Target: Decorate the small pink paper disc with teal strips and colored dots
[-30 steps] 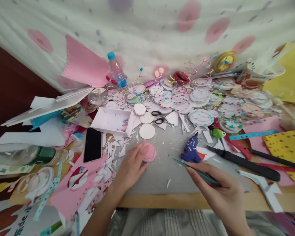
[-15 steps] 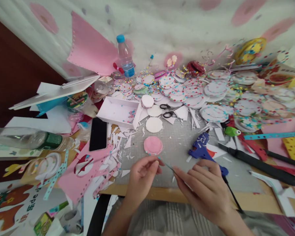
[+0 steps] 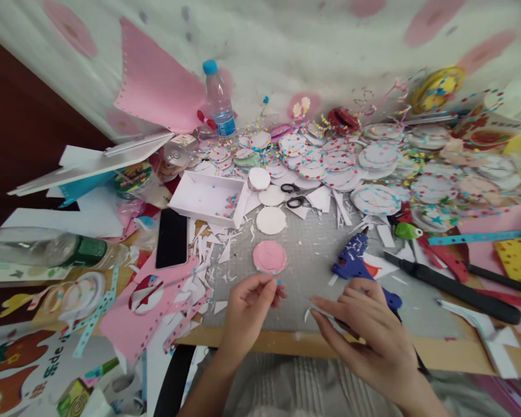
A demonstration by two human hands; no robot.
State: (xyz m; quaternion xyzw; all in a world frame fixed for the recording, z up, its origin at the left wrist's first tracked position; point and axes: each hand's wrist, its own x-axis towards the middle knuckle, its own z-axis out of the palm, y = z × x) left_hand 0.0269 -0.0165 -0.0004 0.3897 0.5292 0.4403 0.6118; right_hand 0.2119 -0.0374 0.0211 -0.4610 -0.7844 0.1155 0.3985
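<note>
left hand (image 3: 247,310) pinches a tiny blue bit near pink disc (image 3: 270,257); right hand (image 3: 364,336) grips tweezers (image 3: 330,315); bare mat (image 3: 304,272) between, table edge (image 3: 286,341) beneath.

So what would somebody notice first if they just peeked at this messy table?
Probably the big spread of dotted paper circles piled across the back of the table. Then the pink disc lying alone on the grey mat, just beyond the left hand, which pinches something tiny. The blue glue gun sits by the right hand.
</note>
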